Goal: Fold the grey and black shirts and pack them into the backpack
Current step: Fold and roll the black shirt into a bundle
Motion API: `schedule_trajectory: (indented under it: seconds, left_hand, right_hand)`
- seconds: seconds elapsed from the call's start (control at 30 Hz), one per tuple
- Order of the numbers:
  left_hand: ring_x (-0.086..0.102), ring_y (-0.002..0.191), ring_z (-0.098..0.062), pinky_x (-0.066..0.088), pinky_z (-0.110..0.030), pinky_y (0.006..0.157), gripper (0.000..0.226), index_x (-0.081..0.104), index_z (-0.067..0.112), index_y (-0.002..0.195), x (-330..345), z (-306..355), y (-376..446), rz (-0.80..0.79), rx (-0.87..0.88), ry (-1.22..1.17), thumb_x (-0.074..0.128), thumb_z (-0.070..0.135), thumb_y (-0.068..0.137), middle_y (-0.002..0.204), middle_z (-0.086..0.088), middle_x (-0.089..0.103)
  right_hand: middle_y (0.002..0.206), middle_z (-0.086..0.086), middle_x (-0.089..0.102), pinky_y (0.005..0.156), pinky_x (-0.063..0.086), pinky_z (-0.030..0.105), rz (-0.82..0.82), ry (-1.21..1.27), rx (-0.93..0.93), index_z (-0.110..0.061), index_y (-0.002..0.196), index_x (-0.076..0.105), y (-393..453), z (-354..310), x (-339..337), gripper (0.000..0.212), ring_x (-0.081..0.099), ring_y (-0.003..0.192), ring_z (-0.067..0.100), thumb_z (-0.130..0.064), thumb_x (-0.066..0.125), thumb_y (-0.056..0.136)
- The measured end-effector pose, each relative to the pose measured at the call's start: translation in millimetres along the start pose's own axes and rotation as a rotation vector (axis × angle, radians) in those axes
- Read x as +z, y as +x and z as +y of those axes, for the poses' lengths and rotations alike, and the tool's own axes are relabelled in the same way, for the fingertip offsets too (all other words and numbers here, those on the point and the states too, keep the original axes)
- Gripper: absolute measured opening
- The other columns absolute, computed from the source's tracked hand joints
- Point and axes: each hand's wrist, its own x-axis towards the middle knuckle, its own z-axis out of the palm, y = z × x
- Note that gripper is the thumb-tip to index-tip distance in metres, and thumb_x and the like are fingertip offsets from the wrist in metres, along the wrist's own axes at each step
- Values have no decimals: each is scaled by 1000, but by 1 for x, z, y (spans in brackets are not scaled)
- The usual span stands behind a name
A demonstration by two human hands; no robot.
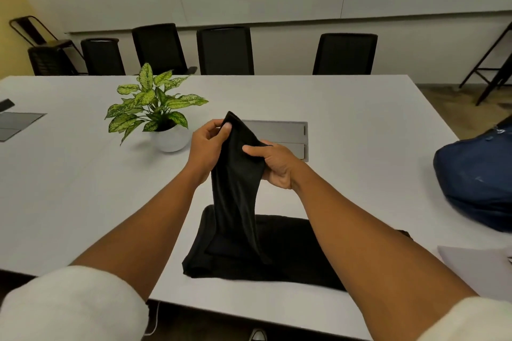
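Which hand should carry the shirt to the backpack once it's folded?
Probably the right hand: the backpack lies at the table's right edge, on that side. The left hand grips the shirt farther from it.

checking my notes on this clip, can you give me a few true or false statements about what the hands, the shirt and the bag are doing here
1. Both hands hold the black shirt. True: the left hand and the right hand each have a grip on its raised end.
2. The whole shirt is lifted off the table. False: its lower part lies on the table.
3. The backpack sits at the left edge of the table. False: it lies at the right.
4. A potted plant stands to the left of the hands. True.
5. The shirt is already inside the backpack. False: it is out on the table, apart from the bag.
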Motion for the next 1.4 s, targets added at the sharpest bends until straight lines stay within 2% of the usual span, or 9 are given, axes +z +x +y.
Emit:
schedule_trajectory:
  seconds: [0.2,0.3,0.4,0.47,0.6,0.7,0.9,1.1,1.4]
  left_hand:
    - [63,107,-7,50,-18,82,42,61,26,126,15,-41,-8,-46,-163,77,59,54,95,117,7,66]
    - [57,117,-12,48,-26,94,48,55,30,129,27,-86,-15,-25,-213,206,62,58,91,130,6,59]
    - [56,115,-12,49,-34,102,44,53,32,123,48,-126,-28,-17,-269,313,68,55,89,125,8,57]
    - [57,103,-10,52,-34,97,37,51,35,109,66,-148,-44,-61,-246,383,71,55,86,114,9,56]
    - [55,89,-7,50,-25,77,57,45,36,103,104,-177,-82,-373,-193,511,80,66,69,103,14,50]
    - [55,83,-8,52,-30,70,65,39,34,102,139,-199,-97,-632,-117,721,82,65,65,105,17,42]
    - [53,76,-19,43,-33,65,32,39,28,94,184,-239,-106,-885,-129,979,63,17,78,95,7,48]
    - [55,71,-20,45,-35,62,27,41,29,80,207,-262,-111,-1252,-230,987,56,10,69,75,5,54]
    - [57,71,-18,46,-31,62,21,44,28,77,213,-292,-124,-1386,-266,1012,61,17,71,75,4,56]
  right_hand:
    - [125,17,66,86,58,43,170,246,1,-6,130,56,2,22,-35,40,63,116,33,-15,66,92]
    - [127,16,65,82,58,41,295,356,-15,-8,132,56,-2,39,-66,41,63,115,32,-13,65,92]
    - [126,15,65,73,59,37,410,415,-43,-9,133,55,-7,51,-101,42,64,110,31,-11,64,93]
    - [127,15,65,73,59,38,490,432,-61,-10,133,55,-14,58,-124,41,63,112,32,-9,63,93]
    - [126,12,65,76,58,40,618,452,-98,-13,128,57,-30,64,-169,37,61,116,31,-4,60,93]
    - [127,12,63,80,57,42,696,473,-123,-13,130,55,-40,66,-200,38,60,116,32,-1,58,94]
    - [127,12,61,87,56,48,872,396,-81,-10,134,54,-65,72,-260,41,60,114,31,1,56,95]
    - [129,7,55,88,56,41,1111,162,112,-17,137,52,-84,100,-316,43,56,112,27,-7,59,96]
    - [112,0,53,72,46,31,1301,91,214,-22,131,57,-107,153,-358,37,52,94,18,-5,52,98]
